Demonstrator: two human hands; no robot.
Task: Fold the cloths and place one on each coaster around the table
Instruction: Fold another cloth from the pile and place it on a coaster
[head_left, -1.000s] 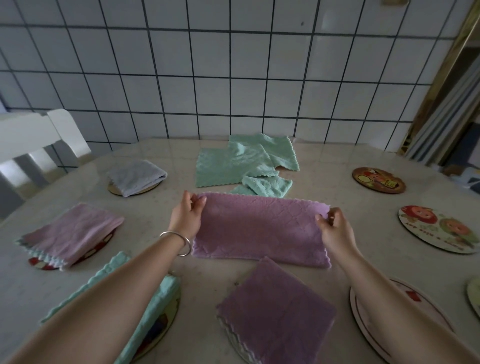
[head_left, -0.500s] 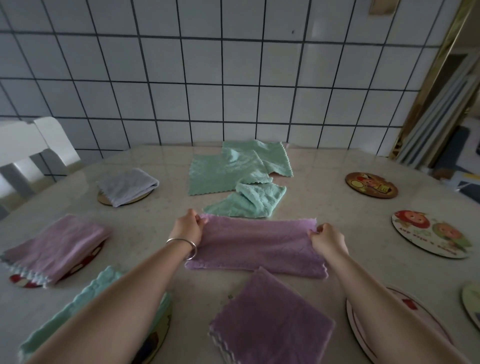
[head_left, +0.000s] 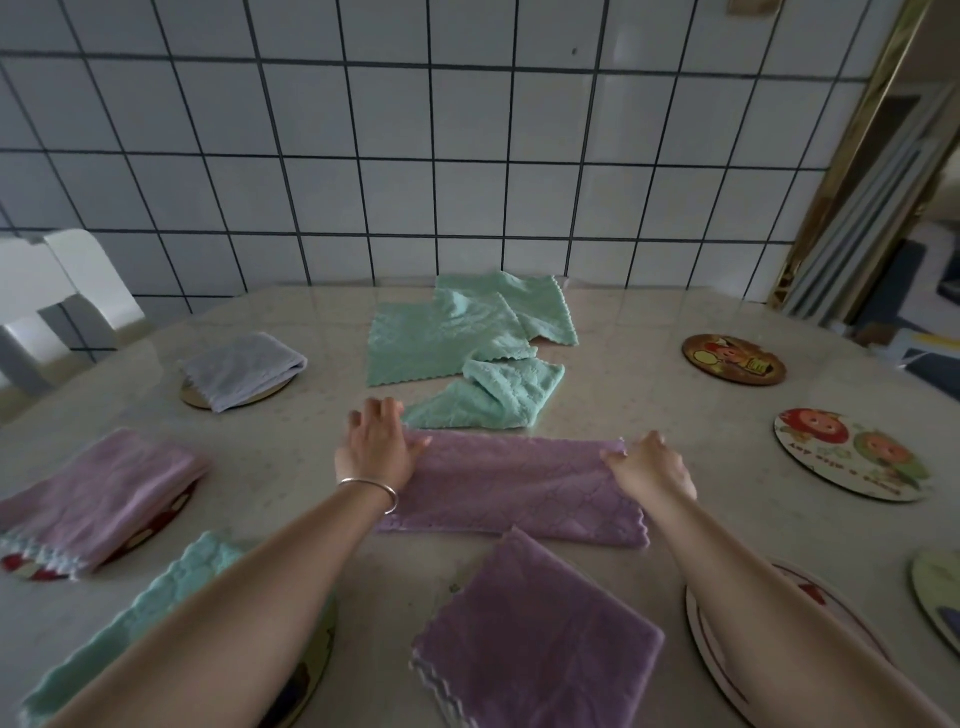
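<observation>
with the left hand (head_left: 376, 451) flat on the purple cloth (head_left: 511, 488) and the right hand (head_left: 649, 467) pinching its far corner, edges should be squared before creasing.

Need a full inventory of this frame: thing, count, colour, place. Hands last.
purple cloth being folded: 1, purple, table centre, under both hands
folded purple cloths: 2, purple, one near centre, one on a coaster at left
grey cloth: 1, grey, folded, on far-left coaster
green cloths: loose pile, mint, far centre; count unclear
folded green cloth: 1, mint, on near-left coaster
bare coasters: 4, patterned, right side
table: 1, beige
chair: 1, white, far left
bracelet: 1, silver, left wrist
left hand: flat on cloth's left end
right hand: pinches cloth's right end
</observation>
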